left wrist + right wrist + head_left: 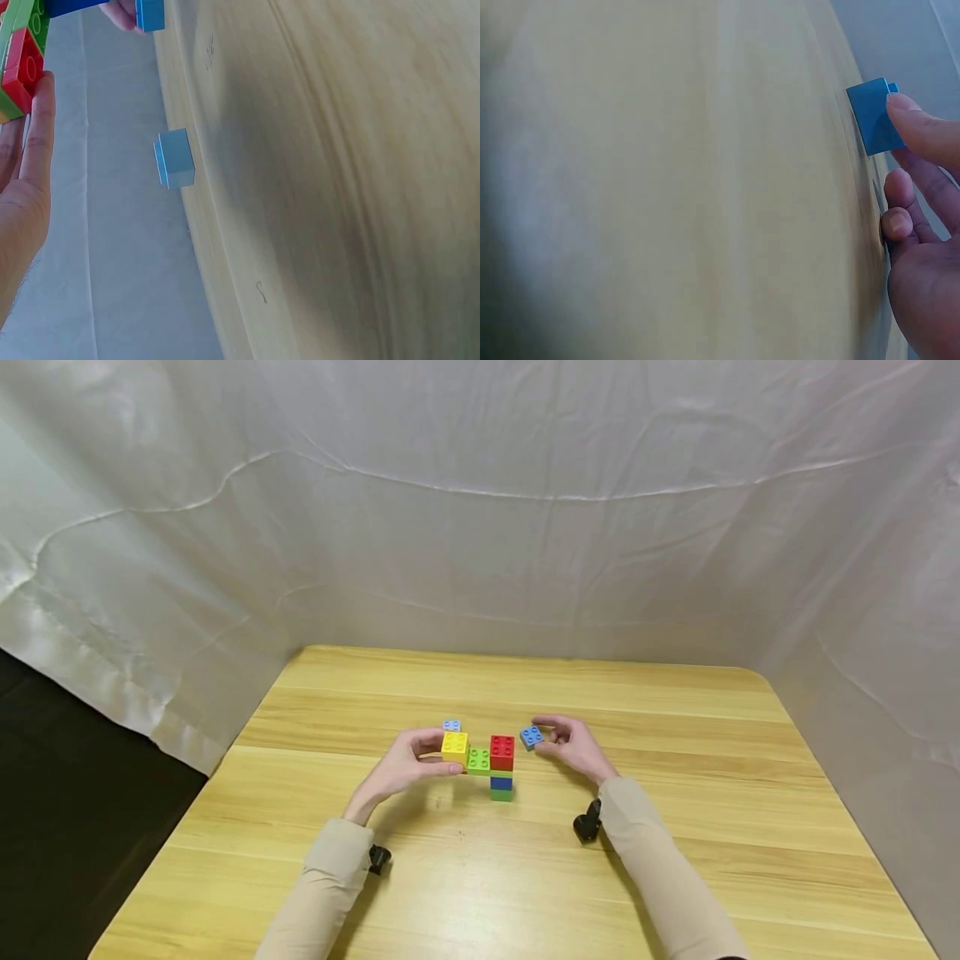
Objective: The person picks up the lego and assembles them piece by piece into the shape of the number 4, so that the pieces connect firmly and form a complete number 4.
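Note:
My left hand (403,770) grips the left end of a joined toy brick build, where a yellow brick (454,743) sits on top. A lime green brick (478,762) bridges from there to a column on the right. That column has a red brick (502,752) at its top and a blue brick (501,782) lower down, above a green brick (501,795). In the left wrist view, a red brick (24,71) shows beside my fingers. My right hand (573,747) pinches a separate blue brick (531,737) between thumb and forefinger, right of the build.
A light blue brick (452,726) stands on the wooden table (675,735), behind the yellow brick. Black wrist devices show under the left sleeve (379,860) and the right sleeve (588,823). A pale curtain (525,552) hangs behind the table.

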### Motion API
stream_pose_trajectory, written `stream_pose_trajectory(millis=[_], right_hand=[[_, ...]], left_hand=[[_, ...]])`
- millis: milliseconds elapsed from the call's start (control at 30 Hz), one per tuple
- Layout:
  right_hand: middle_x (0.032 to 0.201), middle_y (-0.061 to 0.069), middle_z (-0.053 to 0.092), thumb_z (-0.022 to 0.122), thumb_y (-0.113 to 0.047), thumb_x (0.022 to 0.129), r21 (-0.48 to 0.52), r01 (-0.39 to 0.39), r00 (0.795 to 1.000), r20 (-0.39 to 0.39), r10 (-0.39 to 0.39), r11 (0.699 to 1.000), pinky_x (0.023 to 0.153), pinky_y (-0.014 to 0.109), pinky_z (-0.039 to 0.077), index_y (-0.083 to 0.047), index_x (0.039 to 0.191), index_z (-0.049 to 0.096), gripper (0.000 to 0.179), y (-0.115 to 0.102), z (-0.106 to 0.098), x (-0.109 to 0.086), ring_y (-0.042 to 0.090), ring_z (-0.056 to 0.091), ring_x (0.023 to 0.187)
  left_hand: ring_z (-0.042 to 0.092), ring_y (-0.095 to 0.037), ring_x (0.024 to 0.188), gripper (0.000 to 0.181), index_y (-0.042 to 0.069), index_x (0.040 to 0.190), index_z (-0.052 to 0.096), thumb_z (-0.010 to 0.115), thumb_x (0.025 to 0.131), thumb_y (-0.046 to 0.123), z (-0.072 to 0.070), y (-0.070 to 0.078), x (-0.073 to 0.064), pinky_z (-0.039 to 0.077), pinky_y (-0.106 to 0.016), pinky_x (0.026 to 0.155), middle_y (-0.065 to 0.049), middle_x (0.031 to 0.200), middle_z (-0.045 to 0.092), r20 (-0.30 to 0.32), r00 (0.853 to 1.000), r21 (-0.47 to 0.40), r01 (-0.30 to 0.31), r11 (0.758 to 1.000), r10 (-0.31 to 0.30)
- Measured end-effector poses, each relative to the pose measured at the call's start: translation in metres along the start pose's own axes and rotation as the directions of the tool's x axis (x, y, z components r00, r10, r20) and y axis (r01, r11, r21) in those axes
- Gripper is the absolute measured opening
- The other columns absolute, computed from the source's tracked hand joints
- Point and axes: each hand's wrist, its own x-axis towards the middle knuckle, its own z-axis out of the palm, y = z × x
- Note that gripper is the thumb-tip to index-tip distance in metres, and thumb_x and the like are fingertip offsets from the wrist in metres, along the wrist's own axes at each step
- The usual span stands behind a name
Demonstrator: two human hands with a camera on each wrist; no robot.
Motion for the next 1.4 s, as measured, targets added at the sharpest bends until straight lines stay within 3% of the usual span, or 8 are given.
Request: stream_pose_trajectory(millis=[300,533,733,867,1000,1100,1267,1400], right_hand=[[0.121,0.018,0.067,0.074,-0.007,0.090,-0.023,0.005,0.999,-0.039,-0.005,1.000,0.070,0.021,0.042,-0.002,0.134,0.062,0.046,0.000,0.001,0.001,0.016,0.049,0.081],[0.115,0.021,0.069,0.077,-0.009,0.087,-0.010,0.021,0.998,-0.066,-0.021,1.000,0.071,0.019,0.046,0.001,0.128,0.065,0.044,0.001,0.002,-0.004,0.013,0.052,0.081],[0.120,0.020,0.070,0.078,-0.017,0.088,0.089,-0.014,0.993,-0.115,0.024,0.996,0.082,0.016,0.052,-0.003,0.126,0.068,0.041,0.001,0.001,-0.016,0.010,0.062,0.094],[0.131,0.023,0.065,0.078,-0.014,0.088,0.231,-0.030,0.987,-0.147,0.066,0.972,0.090,0.015,0.054,0.000,0.129,0.065,0.045,-0.001,0.001,-0.024,0.005,0.065,0.101],[0.132,0.022,0.064,0.078,-0.009,0.087,0.428,-0.015,0.976,-0.190,0.106,0.904,0.093,0.019,0.056,0.004,0.131,0.062,0.048,-0.010,-0.001,-0.034,0.005,0.068,0.103],[0.124,0.011,0.069,0.075,-0.002,0.088,0.550,0.073,0.958,-0.270,0.095,0.832,0.094,0.020,0.057,0.004,0.126,0.065,0.040,-0.023,-0.001,-0.041,0.008,0.068,0.105],[0.113,0.002,0.069,0.068,0.008,0.089,0.669,0.293,0.922,-0.388,-0.016,0.684,0.096,0.021,0.056,-0.004,0.112,0.075,0.027,-0.043,0.001,-0.048,0.012,0.066,0.104],[0.113,0.003,0.068,0.067,0.009,0.090,0.685,0.358,0.913,-0.400,-0.082,0.635,0.095,0.020,0.056,-0.007,0.110,0.075,0.026,-0.056,0.003,-0.056,0.011,0.066,0.103]], left_hand=[[0.071,-0.024,0.106,0.047,-0.001,0.128,0.063,0.080,0.086,0.011,0.000,0.000,-0.001,0.061,-0.031,0.090,-0.023,0.121,0.069,0.003,1.000,-0.009,-0.002,1.000,0.002],[0.071,-0.021,0.104,0.045,-0.001,0.126,0.064,0.080,0.085,0.009,0.003,0.000,-0.001,0.061,-0.031,0.089,-0.022,0.119,0.070,-0.005,1.000,-0.015,-0.005,1.000,0.005],[0.070,-0.019,0.104,0.044,0.000,0.126,0.065,0.079,0.086,0.010,0.008,0.001,0.002,0.061,-0.032,0.089,-0.022,0.119,0.070,0.000,1.000,-0.013,-0.016,1.000,0.017],[0.070,-0.020,0.104,0.042,0.001,0.124,0.066,0.080,0.086,0.011,0.013,0.001,0.006,0.061,-0.031,0.088,-0.021,0.118,0.070,-0.002,1.000,0.000,-0.024,1.000,0.024],[0.069,-0.021,0.104,0.042,0.003,0.124,0.066,0.080,0.086,0.012,0.020,0.001,0.012,0.061,-0.032,0.087,-0.019,0.118,0.070,0.000,1.000,0.004,-0.026,1.000,0.026],[0.069,-0.021,0.104,0.042,0.003,0.124,0.066,0.080,0.086,0.014,0.026,0.004,0.016,0.061,-0.033,0.088,-0.018,0.118,0.070,-0.001,1.000,0.002,-0.025,1.000,0.025],[0.070,-0.022,0.106,0.042,0.003,0.125,0.066,0.079,0.087,0.015,0.036,0.007,0.022,0.061,-0.033,0.090,-0.018,0.119,0.070,-0.004,0.999,0.001,-0.038,0.999,0.038],[0.071,-0.022,0.105,0.043,0.002,0.126,0.065,0.079,0.087,0.014,0.044,0.007,0.028,0.061,-0.033,0.090,-0.019,0.119,0.070,0.003,0.999,-0.013,-0.053,0.999,0.053]])
